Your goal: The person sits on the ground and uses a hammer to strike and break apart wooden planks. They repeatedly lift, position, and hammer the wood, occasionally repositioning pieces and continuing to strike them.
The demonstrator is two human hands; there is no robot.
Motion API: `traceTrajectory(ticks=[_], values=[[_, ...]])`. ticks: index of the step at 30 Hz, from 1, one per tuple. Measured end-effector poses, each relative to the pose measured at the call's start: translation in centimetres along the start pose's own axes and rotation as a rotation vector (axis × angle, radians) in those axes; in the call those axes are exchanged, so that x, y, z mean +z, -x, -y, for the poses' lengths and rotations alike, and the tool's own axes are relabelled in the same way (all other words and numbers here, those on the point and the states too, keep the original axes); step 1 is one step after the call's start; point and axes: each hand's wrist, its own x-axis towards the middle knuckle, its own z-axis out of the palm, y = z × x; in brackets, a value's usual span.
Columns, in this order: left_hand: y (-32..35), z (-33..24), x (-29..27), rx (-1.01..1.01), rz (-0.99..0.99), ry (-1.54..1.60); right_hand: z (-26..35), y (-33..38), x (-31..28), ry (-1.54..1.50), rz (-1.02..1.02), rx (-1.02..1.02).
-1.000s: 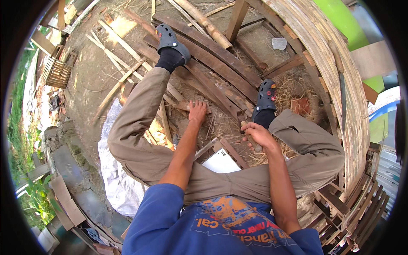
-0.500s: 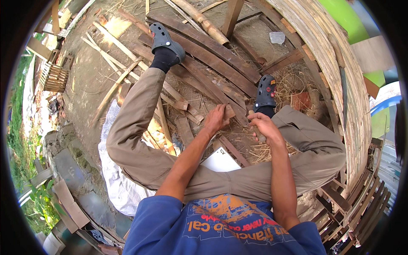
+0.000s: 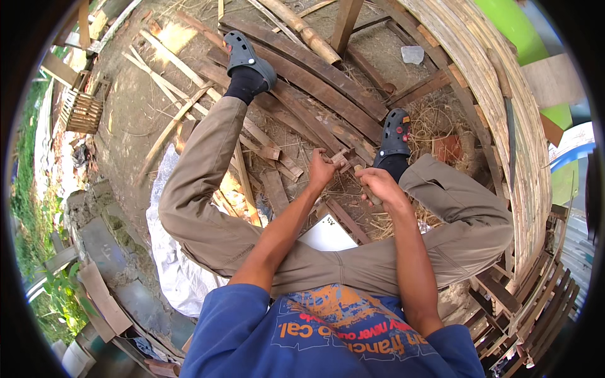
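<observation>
My left hand (image 3: 322,170) is closed around a small piece of wood (image 3: 342,159), which sticks out past the fingers on the right. Close beside it, my right hand (image 3: 383,187) grips a light-brown wooden handle (image 3: 372,196); whatever tool part belongs to it cannot be made out. The two hands are near each other, between my spread legs and above the ground. Just beyond them lie long dark wooden planks (image 3: 328,94). A white flat-topped thing (image 3: 328,234) shows between my thighs.
Pale wooden strips (image 3: 167,85) lie crossed at the far left. A bamboo pole (image 3: 302,30) lies at the back. On the right, a long-bladed knife (image 3: 509,126) rests on a bamboo-slat bench (image 3: 526,208). A white plastic sack (image 3: 179,271) is by my left leg.
My right hand has moved left and slightly up with the wooden handle, closer to my left hand. The piece of wood in my left hand has turned and shifted slightly up.
</observation>
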Motion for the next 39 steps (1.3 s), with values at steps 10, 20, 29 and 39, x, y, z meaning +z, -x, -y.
traceTrajectory(ticks=[10,20,29,39], values=[[-1.0,-0.7,-4.3,0.275,-0.017,-0.214,0.6,0.3,0.7,-0.150,0.021,0.018],[-3.1,4.5,-15.6,-0.117,-0.330,-0.616,-0.2,-0.5,0.9,0.080,0.072,0.008],[-2.4,1.1,-13.5,0.071,-0.395,-0.382,-0.4,1.0,-0.9,-0.080,0.279,-0.028],[-1.1,0.0,-12.2,0.363,-0.006,-0.072,-0.8,-0.7,-2.0,-0.200,-0.142,-0.159]])
